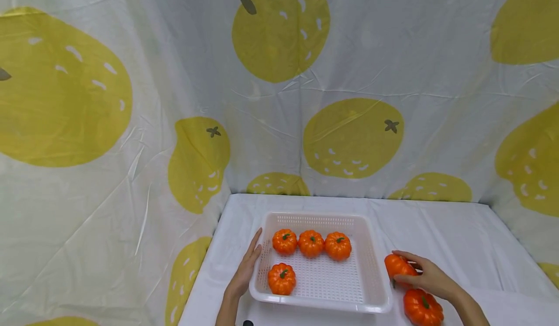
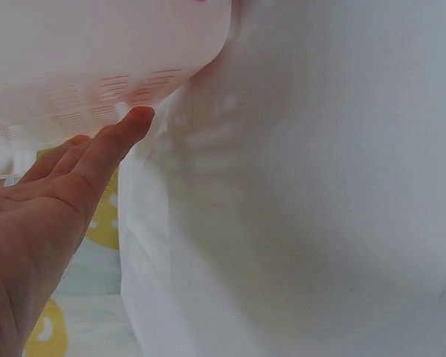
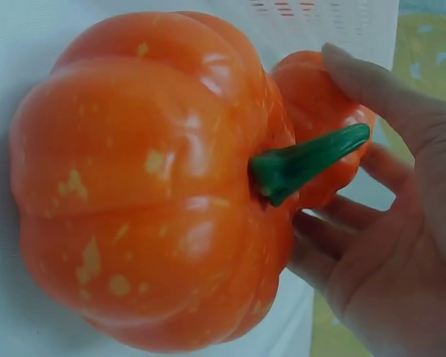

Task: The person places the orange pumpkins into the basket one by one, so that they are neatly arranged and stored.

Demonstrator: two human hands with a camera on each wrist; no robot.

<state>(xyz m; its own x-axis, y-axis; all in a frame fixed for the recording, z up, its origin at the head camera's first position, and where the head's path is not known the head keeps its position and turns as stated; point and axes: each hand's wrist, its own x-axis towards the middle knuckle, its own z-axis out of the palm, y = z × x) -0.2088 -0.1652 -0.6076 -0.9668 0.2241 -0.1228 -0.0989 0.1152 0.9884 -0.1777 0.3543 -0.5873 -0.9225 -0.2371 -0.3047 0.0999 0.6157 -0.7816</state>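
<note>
Farthest left, beyond the back of the left fingers, hangs a pale curtain (image 1: 148, 248) printed with big yellow fruit (image 1: 198, 166); it also runs behind the white-covered table (image 1: 436, 229), past the fingertips of both hands. The left hand (image 1: 246, 272) has its fingers stretched out straight, with nothing in its grasp. Those fingers lie along the left wall of a white plastic basket (image 1: 327, 282); whether every fingertip touches it, I cannot tell. A small black thing (image 1: 248, 323), cut off by the bottom edge of the head view, lies below the left palm.

Inside the basket, to the right of the left fingers, are four orange pumpkins. One pumpkin (image 1: 281, 279) sits by itself in the near left part. Three more stand in a row across the far side, from the one (image 1: 285, 242) nearest the left fingertips, through a middle one (image 1: 311, 243), to a third (image 1: 338, 246), closest to the right fingers.

Just outside the basket's right wall, the right hand (image 1: 428, 276) holds another pumpkin (image 1: 397, 267), thumb on its near side and fingers curled round the far side; it is tilted, stem towards the person. Just below the right thumb, a bigger pumpkin (image 1: 422, 309) rests on the table, its green stem (image 3: 312, 163) pointing towards the right palm in the right wrist view.
</note>
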